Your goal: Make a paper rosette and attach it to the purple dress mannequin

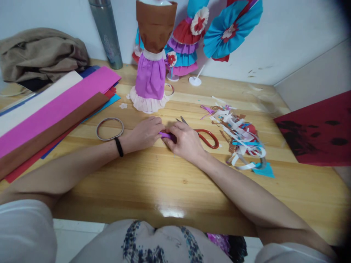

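Close together over the middle of the table, my two hands meet on a small strip of purple paper. My left hand, with a black band at the wrist, pinches its left end. Fingers of my right hand are curled round the other end, which they partly hide. Scissors with red handles lie beside and partly behind my right hand, their blade tips showing above it. Behind my hands stands a paper doll-like figure with a brown top, a purple skirt and a pale ruffled hem.
Paper scraps are heaped on the right, near a dark red sheet. Coloured paper sheets and a ring of tape lie on the left. A bottle and a blue paper fan stand at the wall.
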`<state>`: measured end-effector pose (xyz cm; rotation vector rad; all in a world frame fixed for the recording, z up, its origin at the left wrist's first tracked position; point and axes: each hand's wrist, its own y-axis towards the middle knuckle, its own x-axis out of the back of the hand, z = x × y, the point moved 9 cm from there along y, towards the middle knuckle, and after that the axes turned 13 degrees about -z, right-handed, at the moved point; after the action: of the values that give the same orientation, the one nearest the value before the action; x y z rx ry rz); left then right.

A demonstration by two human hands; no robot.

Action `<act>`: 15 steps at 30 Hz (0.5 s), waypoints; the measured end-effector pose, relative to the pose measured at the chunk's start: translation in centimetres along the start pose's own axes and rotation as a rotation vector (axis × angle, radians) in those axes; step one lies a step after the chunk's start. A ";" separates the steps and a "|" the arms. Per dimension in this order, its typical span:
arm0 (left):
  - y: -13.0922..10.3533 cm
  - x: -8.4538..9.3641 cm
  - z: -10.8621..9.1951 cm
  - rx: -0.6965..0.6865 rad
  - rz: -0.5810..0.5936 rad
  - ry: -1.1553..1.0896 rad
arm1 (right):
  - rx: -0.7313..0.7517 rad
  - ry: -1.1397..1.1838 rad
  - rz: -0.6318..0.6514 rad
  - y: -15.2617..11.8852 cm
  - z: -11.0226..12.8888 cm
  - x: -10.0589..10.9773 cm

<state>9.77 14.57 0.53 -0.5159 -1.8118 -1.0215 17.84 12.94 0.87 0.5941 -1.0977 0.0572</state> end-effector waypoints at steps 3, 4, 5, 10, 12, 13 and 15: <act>0.0 0.0 0.3 0.023 0.004 -0.006 | 0.012 -0.003 -0.014 0.0 0.0 0.2; 0.0 0.0 0.5 0.035 0.007 -0.011 | 0.015 -0.007 -0.020 0.1 0.0 0.2; 0.1 0.0 0.6 0.046 0.011 -0.017 | 0.017 -0.012 -0.022 0.1 -0.1 0.2; 0.1 0.0 0.2 0.030 0.064 -0.041 | 0.022 -0.032 0.013 0.0 -0.1 0.0; 0.1 0.0 -0.1 0.020 0.086 -0.031 | 0.025 -0.036 0.015 0.0 -0.1 -0.1; 0.2 0.0 -0.3 0.020 0.093 -0.025 | 0.025 -0.034 0.013 0.0 -0.1 -0.1; 0.2 0.0 -0.4 0.031 0.099 -0.022 | 0.022 -0.025 0.009 0.0 -0.1 -0.1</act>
<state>10.10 14.35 0.73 -0.5934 -1.8002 -0.9224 17.89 12.98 0.78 0.6106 -1.1255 0.0697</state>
